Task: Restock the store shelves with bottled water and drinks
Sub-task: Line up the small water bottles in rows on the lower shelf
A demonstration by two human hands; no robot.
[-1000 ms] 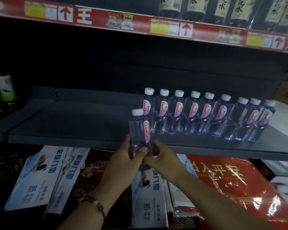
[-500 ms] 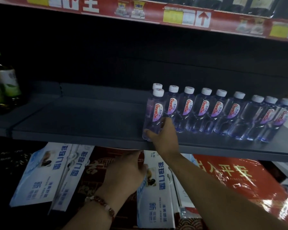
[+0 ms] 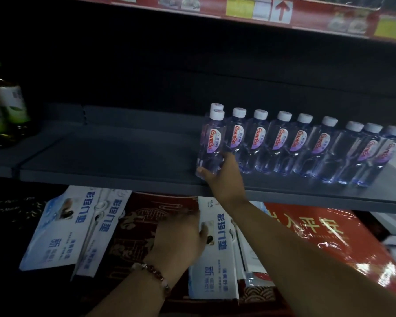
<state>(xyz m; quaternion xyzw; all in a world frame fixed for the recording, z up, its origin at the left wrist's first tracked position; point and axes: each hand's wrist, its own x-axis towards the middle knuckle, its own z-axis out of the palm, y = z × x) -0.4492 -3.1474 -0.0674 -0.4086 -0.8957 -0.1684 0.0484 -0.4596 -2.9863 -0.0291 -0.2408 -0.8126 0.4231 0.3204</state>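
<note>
1. Beaded in dark red and pale stones, a bracelet [image 3: 154, 274] circles the left wrist at 6 o'clock, nearest the camera.
2. The left hand [image 3: 177, 236] hangs below the shelf edge, fingers loosely curled and holding nothing, just in front of a white and blue package [image 3: 215, 255] on the lower level.
3. More white and blue packages [image 3: 62, 227] lie at 8 o'clock, and a glossy red box [image 3: 325, 239] sits at 4 o'clock, under the right forearm.
4. The right hand [image 3: 223, 177] reaches up to the centre; its thumb and fingers wrap the base of a clear water bottle [image 3: 210, 147] with a white cap.
5. That held bottle stands upright on the grey shelf [image 3: 101, 156], near its front edge, directly in front of the leftmost bottle of the row.
6. A row of matching water bottles [image 3: 304, 145] runs from the centre toward 3 o'clock, set close together.
7. At 9 o'clock, dark bottles with green labels [image 3: 7, 110] stand well apart from the water.
8. At 12 o'clock, a red price strip [image 3: 306, 13] edges the shelf above.
</note>
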